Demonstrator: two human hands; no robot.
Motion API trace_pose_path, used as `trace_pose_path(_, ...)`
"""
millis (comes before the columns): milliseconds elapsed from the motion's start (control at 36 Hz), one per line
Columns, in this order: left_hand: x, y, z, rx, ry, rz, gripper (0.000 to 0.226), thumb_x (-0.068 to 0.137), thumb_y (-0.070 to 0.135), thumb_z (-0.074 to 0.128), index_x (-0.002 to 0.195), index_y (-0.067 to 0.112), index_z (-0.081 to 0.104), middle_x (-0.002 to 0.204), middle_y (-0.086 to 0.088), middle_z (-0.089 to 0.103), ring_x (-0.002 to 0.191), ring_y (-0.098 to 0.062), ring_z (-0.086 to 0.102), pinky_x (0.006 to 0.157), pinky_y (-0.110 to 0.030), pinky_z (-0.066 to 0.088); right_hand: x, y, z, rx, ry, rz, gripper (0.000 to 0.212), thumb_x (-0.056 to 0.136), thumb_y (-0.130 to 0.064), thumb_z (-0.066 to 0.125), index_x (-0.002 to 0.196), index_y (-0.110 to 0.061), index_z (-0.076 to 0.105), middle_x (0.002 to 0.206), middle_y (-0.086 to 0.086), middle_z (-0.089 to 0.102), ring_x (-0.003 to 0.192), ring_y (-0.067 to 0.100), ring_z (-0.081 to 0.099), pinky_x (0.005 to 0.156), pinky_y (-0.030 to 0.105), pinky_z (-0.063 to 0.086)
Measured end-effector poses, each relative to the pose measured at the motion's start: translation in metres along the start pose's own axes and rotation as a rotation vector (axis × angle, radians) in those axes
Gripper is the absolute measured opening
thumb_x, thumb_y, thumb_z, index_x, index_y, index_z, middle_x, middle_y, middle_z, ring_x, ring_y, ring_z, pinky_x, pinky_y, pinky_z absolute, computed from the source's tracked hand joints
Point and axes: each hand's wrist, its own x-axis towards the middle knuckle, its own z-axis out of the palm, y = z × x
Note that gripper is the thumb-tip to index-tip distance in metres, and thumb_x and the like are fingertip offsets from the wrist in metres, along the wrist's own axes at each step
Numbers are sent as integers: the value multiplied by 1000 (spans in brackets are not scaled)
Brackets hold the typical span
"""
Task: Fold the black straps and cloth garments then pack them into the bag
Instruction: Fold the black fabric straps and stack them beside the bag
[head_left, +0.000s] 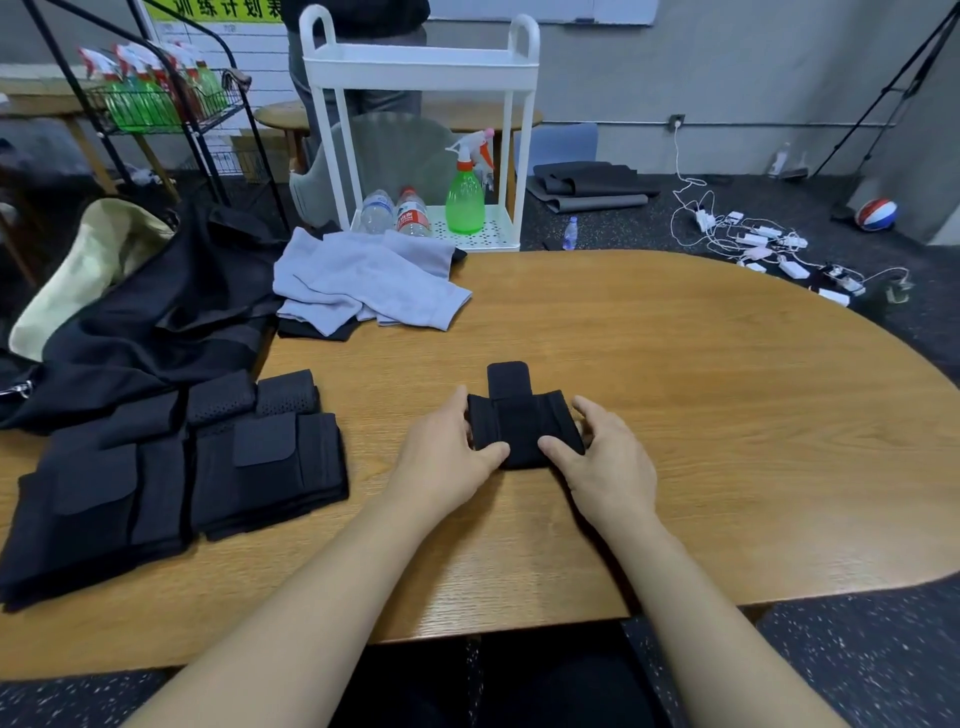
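Strap (524, 428): between both hands, long axis 9-to-3, tab toward 12.
Left hand (447, 447): pinching the 9 o'clock end.
Right hand (605, 452): pinching the 3 o'clock end.
Folded pile (208, 467): at 9 on the desk (727, 415), nearer the left hand.

Training room: wall schedule (223, 10), tripod (883, 98), chargers (753, 244).

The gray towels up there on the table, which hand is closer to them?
The left hand. It holds the left edge of the small black strap, on the side toward the gray towels. The right hand holds the strap's right edge, farther away.
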Motion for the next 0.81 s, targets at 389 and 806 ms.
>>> trace_pose_path(389,7,-8,-2,542,-123,370,52,107,34,22,156,21,15,164,6,4,150,-6,-3,116,-33,-6,20,-10,2,-373,-43,-574,50,95,-35,30,133,-15,57,144,6,51,141,25,36,108,48,30)
trace_pose_path(806,4,-27,10,581,-144,379,80,86,53,-17,157,23,4,164,11,-1,147,0,-12,118,-37,-16,22,-2,15,-408,-302,-547,87,80,-58,-18,156,-23,7,162,-7,-2,142,-1,-13,114,22,-9)
